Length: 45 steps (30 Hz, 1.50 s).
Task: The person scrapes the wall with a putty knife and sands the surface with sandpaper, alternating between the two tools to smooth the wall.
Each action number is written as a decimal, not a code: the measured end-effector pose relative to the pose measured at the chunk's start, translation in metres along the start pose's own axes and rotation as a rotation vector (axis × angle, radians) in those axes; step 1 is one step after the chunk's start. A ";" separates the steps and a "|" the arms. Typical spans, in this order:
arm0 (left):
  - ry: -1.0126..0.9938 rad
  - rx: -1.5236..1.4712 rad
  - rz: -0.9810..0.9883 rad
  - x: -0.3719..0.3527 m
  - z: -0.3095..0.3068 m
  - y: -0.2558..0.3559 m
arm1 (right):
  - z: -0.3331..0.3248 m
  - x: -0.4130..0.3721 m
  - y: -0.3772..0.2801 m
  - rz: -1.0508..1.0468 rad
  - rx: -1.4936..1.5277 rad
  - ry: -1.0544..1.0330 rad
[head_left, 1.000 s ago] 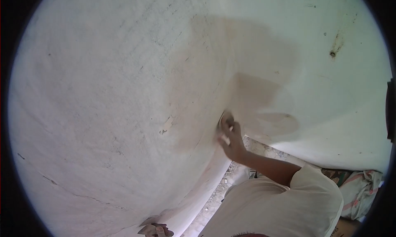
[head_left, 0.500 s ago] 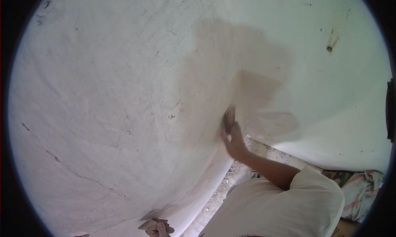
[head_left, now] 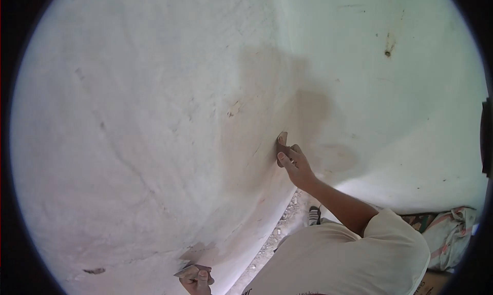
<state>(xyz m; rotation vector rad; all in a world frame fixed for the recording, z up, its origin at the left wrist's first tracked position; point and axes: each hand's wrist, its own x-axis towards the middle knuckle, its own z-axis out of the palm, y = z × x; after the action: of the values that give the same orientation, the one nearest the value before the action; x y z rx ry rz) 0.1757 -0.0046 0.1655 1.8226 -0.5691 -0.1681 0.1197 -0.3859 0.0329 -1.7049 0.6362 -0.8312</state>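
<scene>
My right hand [head_left: 302, 171] grips a small flat brownish scraper [head_left: 282, 140], its blade against the white wall [head_left: 154, 90] close to the inside corner. The thumb presses on the near face, and the fingers curl behind it. At the bottom, my left hand [head_left: 199, 284] is closed around a flat metal putty knife [head_left: 187, 271] with a pointed, light-coloured corner. That blade is held close to the lower part of the same wall. Cracks and a chipped patch [head_left: 233, 109] mark the plaster.
A second wall [head_left: 390, 115] meets the first at the corner and bears a rusty spot [head_left: 387, 53]. Below lies a rubble-strewn floor [head_left: 259, 254] with my shoe [head_left: 314, 215] on it. A striped sack [head_left: 452, 238] and a cardboard box [head_left: 431, 282] sit at lower right.
My right hand stays near the corner with the scraper, now sharper and tilted differently. My left hand appears slightly higher with the putty knife. The view has shifted, and my shoe now shows.
</scene>
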 end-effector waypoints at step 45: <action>0.115 -0.917 -0.582 -0.106 0.161 -0.110 | -0.005 -0.170 -0.024 -0.583 -0.007 -1.225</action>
<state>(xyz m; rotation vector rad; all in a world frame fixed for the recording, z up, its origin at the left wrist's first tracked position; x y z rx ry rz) 0.0530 -0.0703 -0.0071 1.0322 0.1501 -0.6039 0.0114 -0.2525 0.0211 -2.0302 -0.7089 -0.0258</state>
